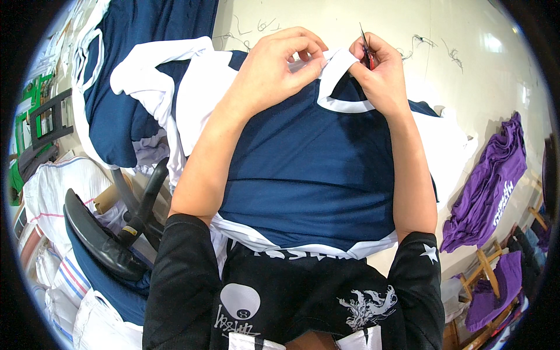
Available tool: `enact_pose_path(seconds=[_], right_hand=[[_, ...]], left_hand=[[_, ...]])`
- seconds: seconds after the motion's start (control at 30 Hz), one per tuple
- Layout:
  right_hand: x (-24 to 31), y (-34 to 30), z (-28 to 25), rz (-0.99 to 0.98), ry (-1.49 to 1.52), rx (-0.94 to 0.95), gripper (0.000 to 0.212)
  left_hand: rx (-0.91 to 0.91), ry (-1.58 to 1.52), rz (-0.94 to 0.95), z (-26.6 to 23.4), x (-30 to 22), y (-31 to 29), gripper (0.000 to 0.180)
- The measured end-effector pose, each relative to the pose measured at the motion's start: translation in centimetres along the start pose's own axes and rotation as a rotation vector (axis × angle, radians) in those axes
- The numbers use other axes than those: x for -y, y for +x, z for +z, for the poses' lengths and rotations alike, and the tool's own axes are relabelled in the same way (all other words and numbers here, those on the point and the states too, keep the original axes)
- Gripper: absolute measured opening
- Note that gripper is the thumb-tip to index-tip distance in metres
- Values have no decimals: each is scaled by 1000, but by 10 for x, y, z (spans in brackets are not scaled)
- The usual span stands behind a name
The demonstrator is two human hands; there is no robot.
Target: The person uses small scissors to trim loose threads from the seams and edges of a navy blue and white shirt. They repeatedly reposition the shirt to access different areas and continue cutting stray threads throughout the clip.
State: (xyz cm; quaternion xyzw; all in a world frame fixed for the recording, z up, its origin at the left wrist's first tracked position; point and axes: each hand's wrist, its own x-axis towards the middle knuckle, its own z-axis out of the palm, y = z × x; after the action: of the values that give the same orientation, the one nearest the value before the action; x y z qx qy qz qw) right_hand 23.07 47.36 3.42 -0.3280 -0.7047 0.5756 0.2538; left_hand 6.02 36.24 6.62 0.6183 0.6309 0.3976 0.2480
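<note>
A navy and white shirt [309, 175] lies spread in front of me, its hem toward my body and its neck at the far side. My left hand [271, 73] is closed in a pinch on the white neckband [339, 64], thumb against fingertips. Just right of it, my right hand [382, 76] is closed too, with small red-handled thread snips [368, 57] held in the fingers and the dark blade pointing up. The thumb of that hand also rests against the neckband. The exact spot between my left fingertips is hidden.
Loose dark threads [421, 44] lie on the pale tabletop [455, 76]. More navy and white garments [125, 114] are heaped at the left. A purple printed garment [487, 181] lies at the right. A black chair armrest [99, 239] and white sacks [64, 186] stand lower left, wooden stools [484, 271] lower right.
</note>
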Motion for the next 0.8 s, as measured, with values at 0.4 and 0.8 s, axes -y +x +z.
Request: enact_pose_path(seconds=[0.4, 0.8], right_hand=[[0, -1, 1, -3, -39, 4, 12], [18, -2, -16, -63, -212, 231, 12]], left_hand=[[38, -64, -33, 6, 2, -1, 12], [62, -341, -276, 2, 8, -3, 12]])
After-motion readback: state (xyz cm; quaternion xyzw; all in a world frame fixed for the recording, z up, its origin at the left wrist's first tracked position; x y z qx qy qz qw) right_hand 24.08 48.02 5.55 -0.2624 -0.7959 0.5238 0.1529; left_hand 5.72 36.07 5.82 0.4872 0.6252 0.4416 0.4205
